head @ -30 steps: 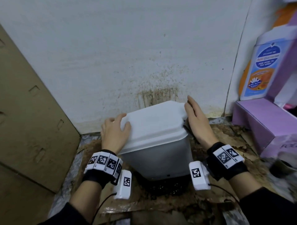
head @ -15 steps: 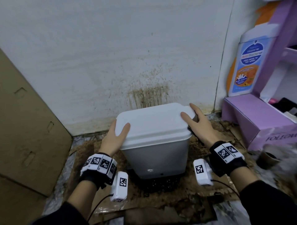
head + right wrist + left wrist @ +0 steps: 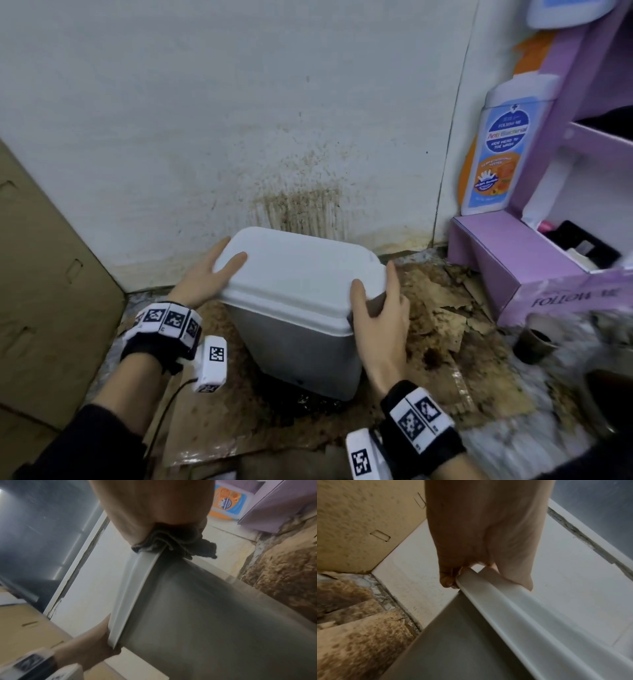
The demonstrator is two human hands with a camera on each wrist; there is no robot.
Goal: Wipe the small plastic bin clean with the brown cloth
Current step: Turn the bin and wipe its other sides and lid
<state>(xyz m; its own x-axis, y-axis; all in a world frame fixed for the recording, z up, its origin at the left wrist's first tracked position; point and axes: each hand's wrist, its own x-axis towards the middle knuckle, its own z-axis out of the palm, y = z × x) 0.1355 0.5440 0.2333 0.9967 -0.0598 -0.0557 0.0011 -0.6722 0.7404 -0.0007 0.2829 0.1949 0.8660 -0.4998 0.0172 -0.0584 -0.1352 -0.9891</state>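
Your left hand (image 3: 202, 277) grips the left rim of the small plastic bin (image 3: 301, 291). Your right hand (image 3: 380, 329) clamps the brown cloth (image 3: 180, 543) over its right rim. The bin stands near the wall (image 3: 239, 120), well apart from the purple box (image 3: 513, 260).

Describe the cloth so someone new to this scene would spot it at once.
Below the brown splatter on the white wall stands a grey bin with a white lid. The right hand clasps the lid's right edge, and the cloth is bunched between that hand and the lid. It is the only dark, crumpled fabric among smooth plastic and cardboard.
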